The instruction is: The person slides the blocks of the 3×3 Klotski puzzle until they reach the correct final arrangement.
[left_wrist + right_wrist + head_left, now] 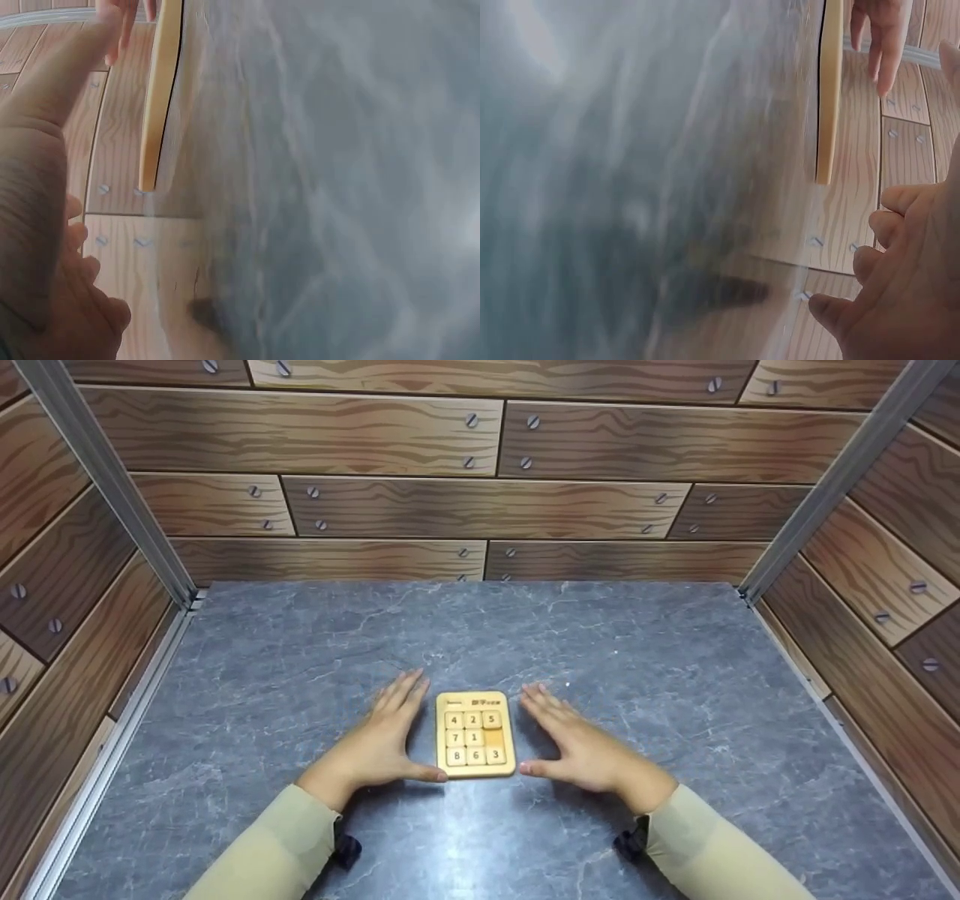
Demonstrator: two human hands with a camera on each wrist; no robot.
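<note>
A pale yellow sliding number puzzle [493, 737] lies flat on the table between my two hands. Its rows read 4 2 5, then 7 1 and a bare orange slot at the right, then 8 6 3. To its left my left hand [379, 746] rests with fingers spread and straight, the thumb tip at the puzzle's lower left corner; whether it touches is hard to tell. My right hand [585, 746] mirrors it on the other side, fingers extended, a small gap from the edge. Both wrist views show the puzzle's thin side [159, 97] edge-on.
The grey marbled table [315, 637] extends around the hands. Wood-patterned panels [480, 506] close off the back and both sides, with metal rails [105, 484] at the corners. Dark straps [346, 847] sit at the sleeve cuffs.
</note>
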